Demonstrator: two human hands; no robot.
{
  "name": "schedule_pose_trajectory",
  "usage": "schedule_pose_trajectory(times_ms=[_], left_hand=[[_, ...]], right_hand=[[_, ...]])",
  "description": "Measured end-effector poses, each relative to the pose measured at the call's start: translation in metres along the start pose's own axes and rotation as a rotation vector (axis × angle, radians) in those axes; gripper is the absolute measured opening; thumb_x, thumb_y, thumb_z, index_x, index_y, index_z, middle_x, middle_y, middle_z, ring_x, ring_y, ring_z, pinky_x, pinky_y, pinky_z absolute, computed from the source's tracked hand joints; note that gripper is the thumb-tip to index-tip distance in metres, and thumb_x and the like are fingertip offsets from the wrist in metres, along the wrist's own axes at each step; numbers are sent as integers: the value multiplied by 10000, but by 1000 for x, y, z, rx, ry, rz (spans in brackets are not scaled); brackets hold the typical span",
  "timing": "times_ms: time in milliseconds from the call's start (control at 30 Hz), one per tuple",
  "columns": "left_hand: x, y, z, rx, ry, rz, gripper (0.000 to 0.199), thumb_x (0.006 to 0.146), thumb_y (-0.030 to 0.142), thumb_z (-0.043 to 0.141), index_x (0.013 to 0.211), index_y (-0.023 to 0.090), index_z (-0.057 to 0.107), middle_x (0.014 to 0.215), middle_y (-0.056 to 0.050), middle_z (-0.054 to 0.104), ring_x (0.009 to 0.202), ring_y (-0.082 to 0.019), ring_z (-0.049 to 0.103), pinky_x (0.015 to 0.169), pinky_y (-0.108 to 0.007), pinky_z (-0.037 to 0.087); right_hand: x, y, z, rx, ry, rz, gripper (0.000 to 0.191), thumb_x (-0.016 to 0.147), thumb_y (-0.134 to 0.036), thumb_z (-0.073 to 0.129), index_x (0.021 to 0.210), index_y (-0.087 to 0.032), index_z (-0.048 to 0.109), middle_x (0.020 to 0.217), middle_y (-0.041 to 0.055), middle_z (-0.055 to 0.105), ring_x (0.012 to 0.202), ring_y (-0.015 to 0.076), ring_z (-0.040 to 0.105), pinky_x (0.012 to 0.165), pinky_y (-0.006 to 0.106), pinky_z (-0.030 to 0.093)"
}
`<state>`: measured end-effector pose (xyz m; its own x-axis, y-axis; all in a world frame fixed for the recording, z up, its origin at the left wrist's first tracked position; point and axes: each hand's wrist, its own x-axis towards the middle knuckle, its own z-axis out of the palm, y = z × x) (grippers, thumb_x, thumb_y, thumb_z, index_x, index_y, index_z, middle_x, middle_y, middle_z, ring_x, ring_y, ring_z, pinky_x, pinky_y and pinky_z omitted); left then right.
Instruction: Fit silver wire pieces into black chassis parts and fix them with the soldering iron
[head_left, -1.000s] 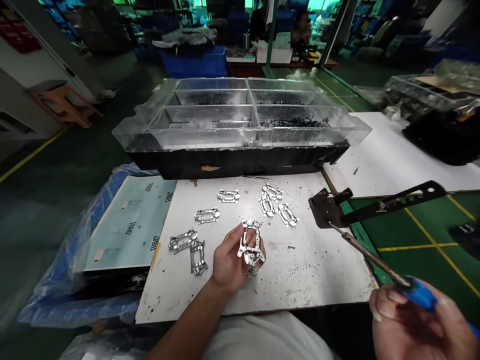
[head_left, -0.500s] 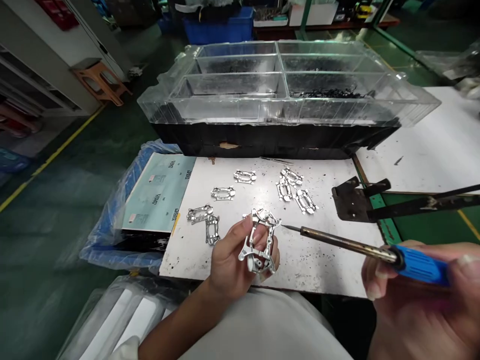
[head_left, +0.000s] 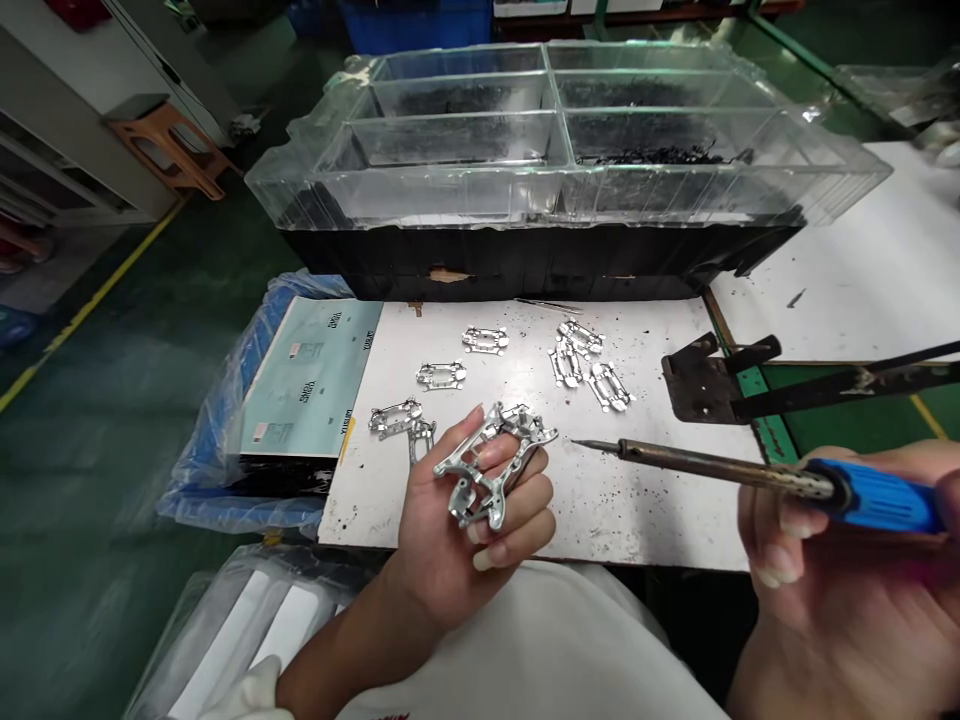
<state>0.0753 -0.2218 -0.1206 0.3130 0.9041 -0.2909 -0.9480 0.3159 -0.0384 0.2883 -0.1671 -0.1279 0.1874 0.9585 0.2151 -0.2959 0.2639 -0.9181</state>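
Left hand (head_left: pixel 465 535) curled around a metal frame (head_left: pixel 476 503); right hand (head_left: pixel 817 570) gripped a soldering iron (head_left: pixel 720 462), tip clear of it. Several more frames (head_left: pixel 607 387) lay on the desk (head_left: pixel 637 520).

Light's even and cool across the table (head_left: pixel 645 520) here, seemingly from above, with only faint shadows! Glare streaks along the clear plastic tray (head_left: pixel 450 190), the silver casting (head_left: pixel 480 470) flashes bright highlights, the floor (head_left: pixel 90 420) drops dim on the left, the wide lens bows the edges, and the right hand (head_left: pixel 840 590) goes a touch soft low in the corner.
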Motion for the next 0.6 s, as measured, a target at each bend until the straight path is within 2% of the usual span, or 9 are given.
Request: schedule_pose_trajectory(times_ms=[133,333,600], left_hand=[[-2,0,-2,70,-23,13,401,971,376,509,647,148,576,506,40,364,374,-55,280,349,-161,306],[-4,-3,-4,271,38,96,425,951,425,576,613,167,557,476,33,385,380,-91,359,391,-204,320],[-3,-7,-4,343,77,170,427,947,410,601,612,147,569,519,26,442,411,-96,439,425,-212,375]], right_hand=[[4,0,-1,17,-48,18,224,939,-342,648,770,-201,690,528,9,629,270,152,446,208,257,280],[4,-3,7,-131,24,19,195,846,-356,630,719,-214,668,485,-22,603,250,182,425,183,296,291],[3,-3,13,-161,39,57,224,806,-347,672,649,-196,617,467,-9,589,247,196,441,195,306,316]])
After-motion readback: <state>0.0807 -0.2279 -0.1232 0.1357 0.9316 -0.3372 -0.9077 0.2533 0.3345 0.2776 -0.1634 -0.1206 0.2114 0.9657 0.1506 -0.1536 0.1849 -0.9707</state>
